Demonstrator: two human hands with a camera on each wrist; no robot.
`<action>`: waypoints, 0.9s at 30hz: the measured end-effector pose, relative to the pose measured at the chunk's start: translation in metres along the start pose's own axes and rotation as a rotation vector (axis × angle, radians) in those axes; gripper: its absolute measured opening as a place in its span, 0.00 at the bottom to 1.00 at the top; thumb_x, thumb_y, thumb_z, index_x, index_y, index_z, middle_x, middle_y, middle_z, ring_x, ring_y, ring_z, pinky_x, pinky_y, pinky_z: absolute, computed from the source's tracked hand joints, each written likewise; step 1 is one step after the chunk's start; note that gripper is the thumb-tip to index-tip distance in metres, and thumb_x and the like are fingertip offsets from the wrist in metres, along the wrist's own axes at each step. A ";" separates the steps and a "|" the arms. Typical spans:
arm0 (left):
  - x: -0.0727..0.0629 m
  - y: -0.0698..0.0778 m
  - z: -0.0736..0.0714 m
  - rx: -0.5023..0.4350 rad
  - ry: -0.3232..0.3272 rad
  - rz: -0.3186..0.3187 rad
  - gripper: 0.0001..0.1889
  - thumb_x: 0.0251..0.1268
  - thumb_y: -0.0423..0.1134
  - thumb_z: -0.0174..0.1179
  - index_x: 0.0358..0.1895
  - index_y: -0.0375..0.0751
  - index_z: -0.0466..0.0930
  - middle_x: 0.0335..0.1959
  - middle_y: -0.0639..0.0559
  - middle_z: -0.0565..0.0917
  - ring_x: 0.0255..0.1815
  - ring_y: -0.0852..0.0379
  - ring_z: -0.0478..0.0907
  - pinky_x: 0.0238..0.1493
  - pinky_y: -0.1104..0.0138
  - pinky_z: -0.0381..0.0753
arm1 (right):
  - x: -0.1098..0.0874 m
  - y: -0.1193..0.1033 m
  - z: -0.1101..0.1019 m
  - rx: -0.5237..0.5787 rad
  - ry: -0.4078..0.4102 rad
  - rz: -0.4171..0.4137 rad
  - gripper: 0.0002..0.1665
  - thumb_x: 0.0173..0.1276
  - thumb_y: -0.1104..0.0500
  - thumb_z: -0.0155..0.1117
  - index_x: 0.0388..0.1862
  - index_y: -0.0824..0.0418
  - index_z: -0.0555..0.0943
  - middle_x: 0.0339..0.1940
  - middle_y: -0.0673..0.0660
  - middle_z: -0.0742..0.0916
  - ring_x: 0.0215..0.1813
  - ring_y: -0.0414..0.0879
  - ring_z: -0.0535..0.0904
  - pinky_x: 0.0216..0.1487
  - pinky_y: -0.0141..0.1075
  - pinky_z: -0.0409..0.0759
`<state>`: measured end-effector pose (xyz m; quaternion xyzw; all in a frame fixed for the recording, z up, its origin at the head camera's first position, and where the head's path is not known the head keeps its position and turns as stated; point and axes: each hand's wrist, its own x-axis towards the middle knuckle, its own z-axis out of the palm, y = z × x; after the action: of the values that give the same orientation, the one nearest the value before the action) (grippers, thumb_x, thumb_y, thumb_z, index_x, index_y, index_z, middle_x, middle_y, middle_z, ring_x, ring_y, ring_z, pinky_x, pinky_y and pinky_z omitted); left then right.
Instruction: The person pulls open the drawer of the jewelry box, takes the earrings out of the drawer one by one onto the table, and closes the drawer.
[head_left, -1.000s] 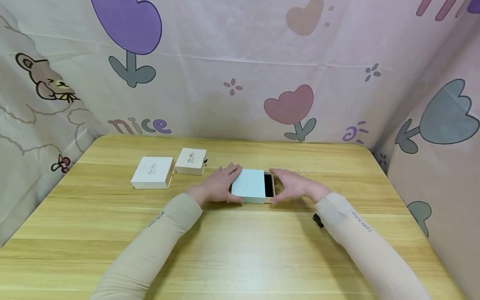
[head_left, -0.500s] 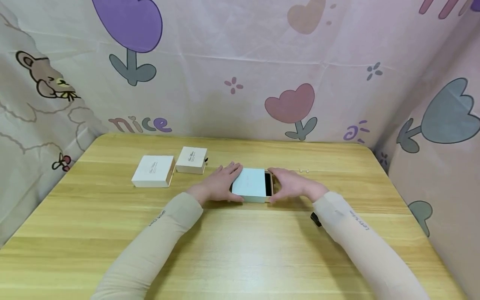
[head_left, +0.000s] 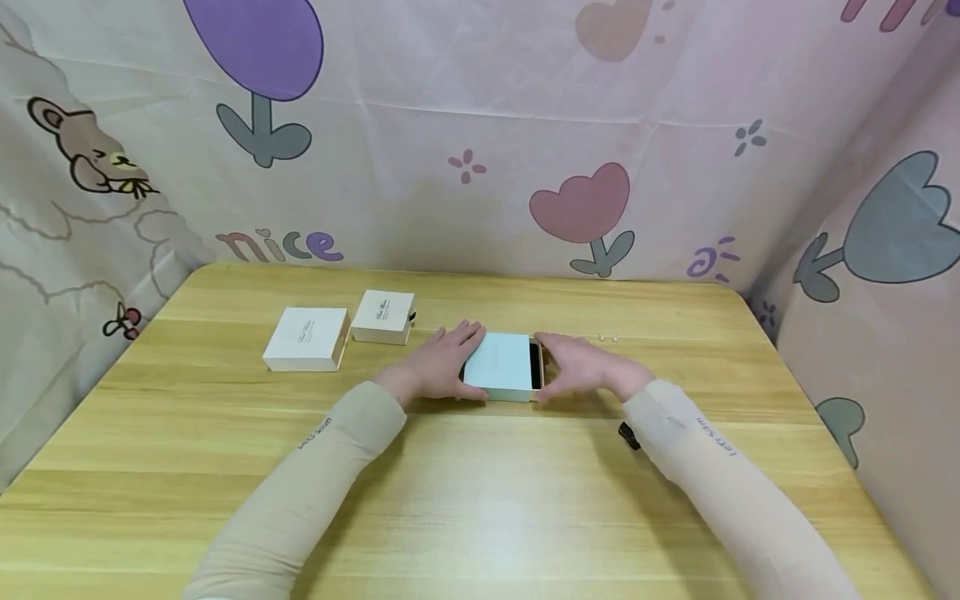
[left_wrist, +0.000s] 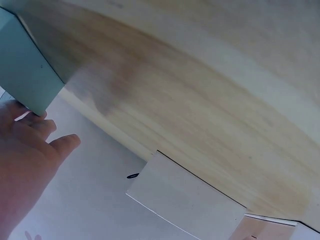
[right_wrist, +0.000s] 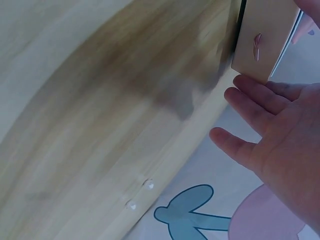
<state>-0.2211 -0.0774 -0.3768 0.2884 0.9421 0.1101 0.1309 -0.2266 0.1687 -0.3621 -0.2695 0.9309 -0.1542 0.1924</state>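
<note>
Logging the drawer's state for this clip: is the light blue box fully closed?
No: the head view shows a strip of dark drawer interior between the light blue sleeve and the right hand.

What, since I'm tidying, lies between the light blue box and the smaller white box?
The head view shows the left hand holding the light blue box, then a strip of bare tabletop.

Arms (head_left: 315, 475) forward, converging; left hand (head_left: 437, 367), right hand (head_left: 582, 367) facing inward, thumbs (head_left: 472, 392) spread.

Matt against sheen, before you
You have a pale-blue, square, smooth matt cardboard box (head_left: 498, 363), a yellow, flat, glossy wood-grain tabletop (head_left: 487, 492) and a pinkish, creased cloth backdrop (head_left: 397, 150)
</note>
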 end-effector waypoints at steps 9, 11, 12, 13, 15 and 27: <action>0.001 0.000 0.000 0.000 -0.002 0.000 0.56 0.52 0.67 0.60 0.75 0.40 0.41 0.77 0.45 0.46 0.78 0.48 0.40 0.74 0.49 0.44 | 0.002 -0.007 0.004 0.066 -0.007 -0.015 0.64 0.51 0.50 0.73 0.73 0.72 0.44 0.73 0.67 0.62 0.72 0.59 0.60 0.72 0.49 0.57; 0.001 0.000 0.000 0.000 -0.006 -0.001 0.56 0.51 0.67 0.60 0.75 0.40 0.41 0.77 0.46 0.45 0.78 0.48 0.40 0.74 0.49 0.44 | 0.002 -0.010 0.006 0.085 -0.013 -0.030 0.65 0.51 0.52 0.73 0.73 0.72 0.42 0.71 0.67 0.65 0.70 0.57 0.64 0.71 0.48 0.61; 0.001 0.000 0.000 0.000 -0.008 -0.002 0.56 0.52 0.67 0.60 0.75 0.40 0.40 0.77 0.46 0.45 0.78 0.49 0.39 0.74 0.50 0.44 | 0.002 -0.012 0.006 0.089 -0.017 -0.036 0.65 0.51 0.52 0.73 0.73 0.72 0.41 0.71 0.67 0.66 0.69 0.55 0.66 0.70 0.47 0.63; 0.000 0.000 0.000 -0.001 -0.007 0.000 0.56 0.52 0.67 0.59 0.75 0.40 0.41 0.77 0.46 0.45 0.78 0.48 0.40 0.74 0.49 0.44 | 0.002 -0.013 0.007 0.086 -0.021 -0.043 0.65 0.52 0.52 0.73 0.73 0.73 0.41 0.70 0.67 0.67 0.67 0.54 0.68 0.68 0.46 0.65; 0.000 0.000 0.000 -0.005 -0.002 0.005 0.56 0.52 0.66 0.60 0.75 0.39 0.41 0.77 0.46 0.45 0.78 0.48 0.40 0.74 0.49 0.44 | 0.001 -0.018 0.008 0.052 -0.025 -0.049 0.64 0.53 0.50 0.73 0.74 0.72 0.42 0.69 0.66 0.68 0.66 0.52 0.69 0.67 0.44 0.67; 0.003 0.002 0.000 0.042 -0.020 0.012 0.54 0.54 0.66 0.57 0.75 0.38 0.41 0.77 0.44 0.44 0.77 0.47 0.39 0.73 0.47 0.45 | 0.001 -0.028 0.012 -0.215 0.040 -0.026 0.58 0.56 0.45 0.69 0.72 0.73 0.51 0.63 0.69 0.75 0.61 0.56 0.75 0.63 0.44 0.72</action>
<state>-0.2219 -0.0740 -0.3770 0.2978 0.9411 0.0882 0.1334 -0.2099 0.1433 -0.3620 -0.2974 0.9422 -0.0612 0.1415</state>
